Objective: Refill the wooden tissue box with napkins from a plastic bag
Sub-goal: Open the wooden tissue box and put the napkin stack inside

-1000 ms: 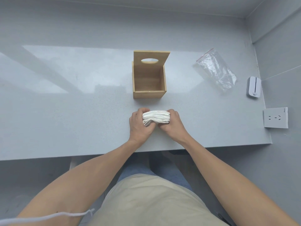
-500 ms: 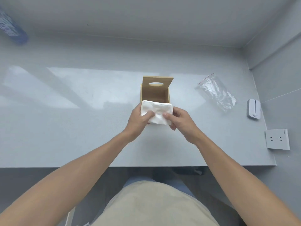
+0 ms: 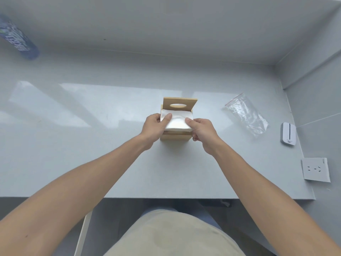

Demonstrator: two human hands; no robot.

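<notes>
Mostly, napkins (image 3: 176,121) and both hands hide the box (image 3: 175,138) interior.

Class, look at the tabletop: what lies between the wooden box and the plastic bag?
Nothing. In the head view, the table between the box and the bag is bare.

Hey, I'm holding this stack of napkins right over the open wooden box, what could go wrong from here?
The napkin stack looks about as wide as the wooden box opening, so its edges might catch on the walls and crumple. The left hand and right hand pinch only its sides, so the middle may sag or fan apart. The raised lid stands just behind and could get knocked.
</notes>
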